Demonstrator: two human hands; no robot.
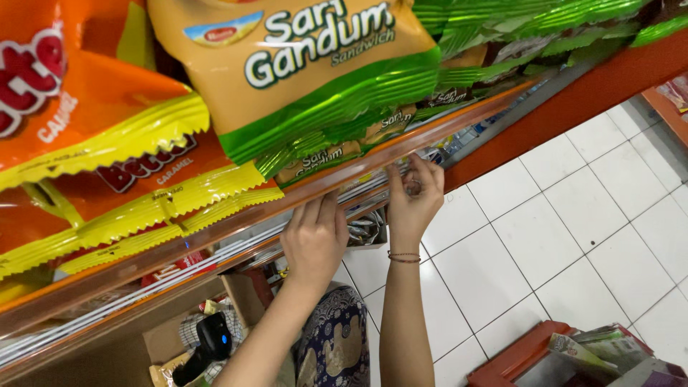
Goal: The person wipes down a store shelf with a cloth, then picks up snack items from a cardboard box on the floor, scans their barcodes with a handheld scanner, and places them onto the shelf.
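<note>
White floor tiles (573, 236) fill the right of the head view; an orange shelf edge (301, 197) runs diagonally from lower left up to upper right across the frame, with a clear price-label strip (215, 247) along its front. Above the edge: orange-and-yellow snack bags (107, 143) at left, a tan-and-green biscuit pack (308, 64) at centre, more green packs (545, 29) trailing off to the right. Both hands are raised to the underside of the shelf front. Left hand (315, 240): back toward camera, fingers curled up and over the strip, tips hidden behind it, so the grip cannot be confirmed; it appears to press or hook on the strip itself. Right hand (416, 201): palm side facing the shelf, fingers spread loosely and upright, tips touching the strip just right of the left hand; something small and dark sits at the palm, too blurred to identify; thin bracelet (403, 256) at the wrist. Long axis of the strip follows the shelf diagonal; both hands lie directly below it, side by side, right hand further along toward the upper end. Below: a black handheld scanner (213, 337) in a cardboard box (143, 337) at lower left, and a red basket (516, 355) holding packets at lower right
</note>
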